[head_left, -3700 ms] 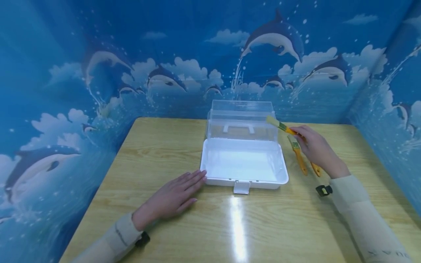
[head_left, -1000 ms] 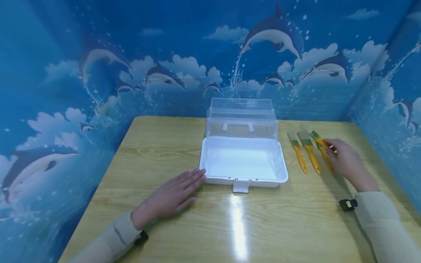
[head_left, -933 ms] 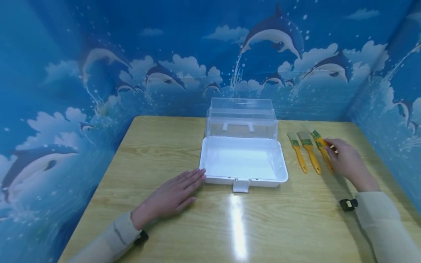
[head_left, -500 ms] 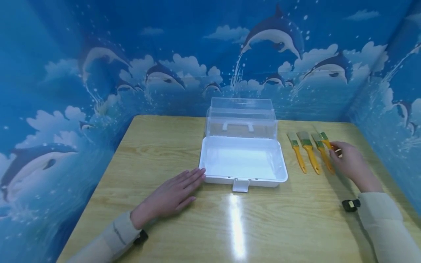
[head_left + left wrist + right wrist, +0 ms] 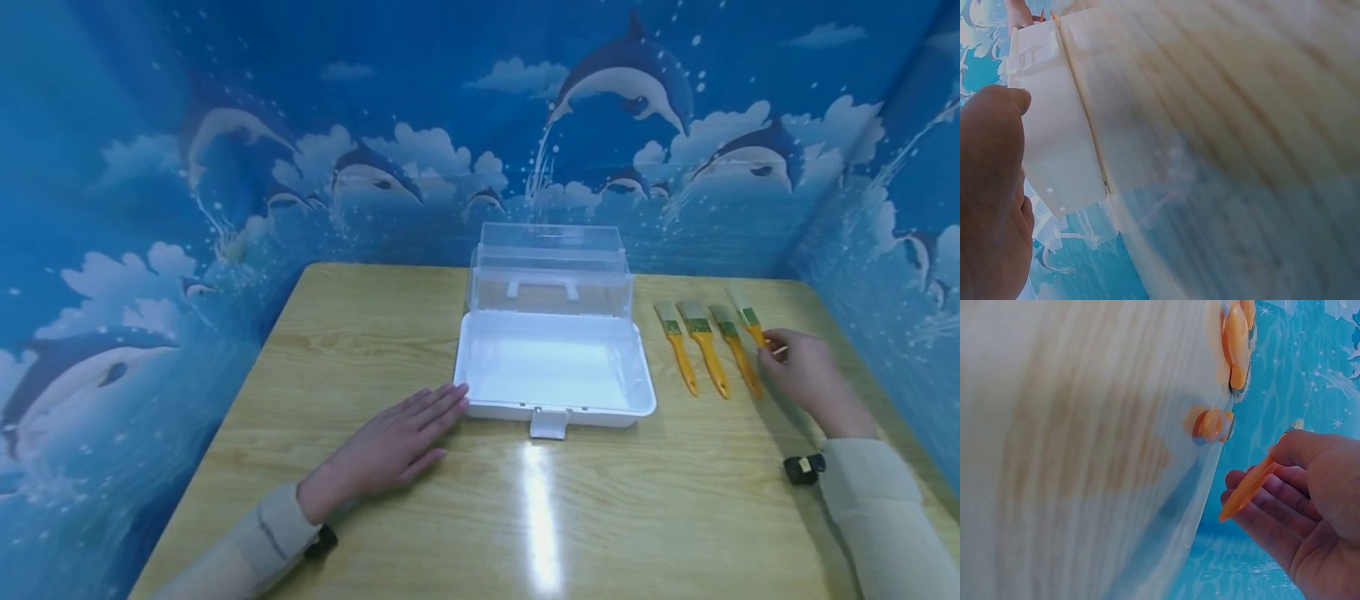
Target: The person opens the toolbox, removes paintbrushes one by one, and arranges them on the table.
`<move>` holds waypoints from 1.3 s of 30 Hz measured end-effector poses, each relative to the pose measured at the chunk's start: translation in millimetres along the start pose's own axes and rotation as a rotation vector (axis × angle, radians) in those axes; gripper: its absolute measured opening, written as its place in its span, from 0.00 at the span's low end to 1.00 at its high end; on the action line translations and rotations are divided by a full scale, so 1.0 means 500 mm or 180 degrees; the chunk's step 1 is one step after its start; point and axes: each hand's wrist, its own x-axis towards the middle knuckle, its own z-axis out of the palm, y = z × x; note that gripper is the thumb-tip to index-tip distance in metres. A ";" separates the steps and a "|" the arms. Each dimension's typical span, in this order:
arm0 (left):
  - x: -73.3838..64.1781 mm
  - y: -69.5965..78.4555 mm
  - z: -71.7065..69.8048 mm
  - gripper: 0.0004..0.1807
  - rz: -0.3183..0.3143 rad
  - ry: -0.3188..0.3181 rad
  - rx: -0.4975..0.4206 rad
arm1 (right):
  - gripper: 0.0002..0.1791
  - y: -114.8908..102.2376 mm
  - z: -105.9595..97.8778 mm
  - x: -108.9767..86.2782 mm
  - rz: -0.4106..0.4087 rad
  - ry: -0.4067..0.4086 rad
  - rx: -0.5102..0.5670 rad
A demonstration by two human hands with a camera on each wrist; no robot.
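In the head view my right hand (image 5: 806,375) pinches a paintbrush (image 5: 746,315) with pale bristles, a green band and a yellow-orange handle, at the right of a row of brushes. The right wrist view shows its orange handle (image 5: 1247,489) between thumb and fingers, the end pointing out over the palm. Three more paintbrushes (image 5: 707,350) lie side by side on the table, bristles toward the back. My left hand (image 5: 386,446) rests with straight fingers, tips right at the front left corner of a white plastic box (image 5: 555,410).
The box's clear lid (image 5: 553,258) stands tilted back, a white handle on it; its latch (image 5: 550,424) hangs at the front. The wooden table (image 5: 360,333) meets a blue dolphin-print backdrop (image 5: 420,100) at back and sides.
My right hand has moved right from beside the box; three brushes now lie in the row. Over the last second the held paintbrush shifted right, off the third brush. The left hand stayed put.
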 end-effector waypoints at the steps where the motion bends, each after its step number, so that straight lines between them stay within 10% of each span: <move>1: 0.000 0.000 0.000 0.38 0.0001 0.0000 0.0001 | 0.22 0.002 0.000 0.000 0.0009 -0.0001 0.0001; 39: -0.001 -0.002 -0.003 0.38 -0.0015 0.0016 -0.0025 | 0.20 0.033 -0.018 0.018 0.0318 -0.0455 -0.0289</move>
